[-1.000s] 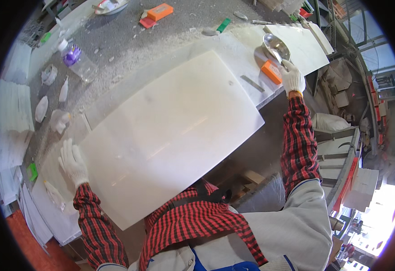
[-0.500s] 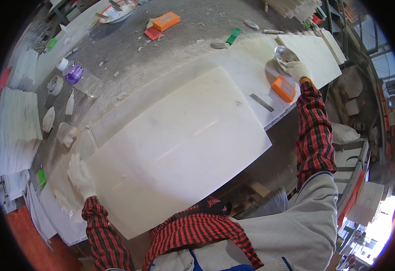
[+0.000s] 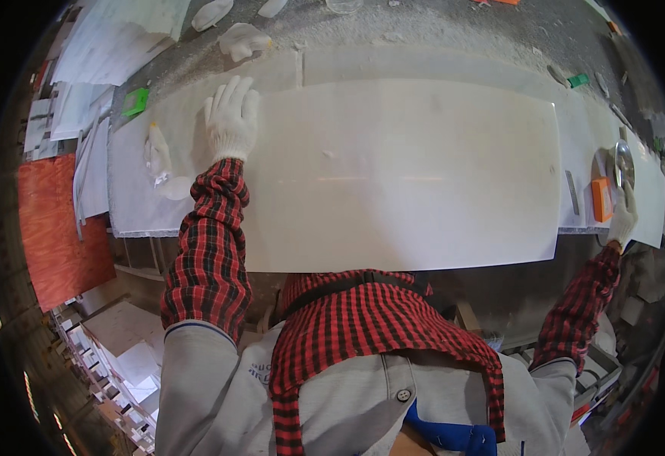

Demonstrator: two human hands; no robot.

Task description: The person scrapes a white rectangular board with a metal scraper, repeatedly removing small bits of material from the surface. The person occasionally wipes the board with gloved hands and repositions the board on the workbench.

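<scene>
A large, pale stone-like slab (image 3: 408, 182) lies flat in front of me, its near edge close to my apron. My left hand (image 3: 232, 120), in a white knit glove, rests flat with fingers stretched along the slab's left end. Far to the right, my gloved right hand (image 3: 622, 219) grips the near rim of a shiny metal bowl (image 3: 623, 161); its fingertips are small and partly hidden. Beside that bowl sit an orange block (image 3: 602, 199) and a thin, grey marked strip (image 3: 572, 192).
Left of my left arm lie a loose white glove (image 3: 157, 152) and a green block (image 3: 135, 102). Stacked white sheets (image 3: 120, 38) stand at the far left, above a reddish board (image 3: 63, 228). Another crumpled glove (image 3: 243, 42) and a green-handled tool (image 3: 578, 80) lie beyond the slab.
My view has swung left, so the slab now appears level. The left hand stays by the slab's left end, its fingers pointing farther away. The right hand remains at the bowl.
</scene>
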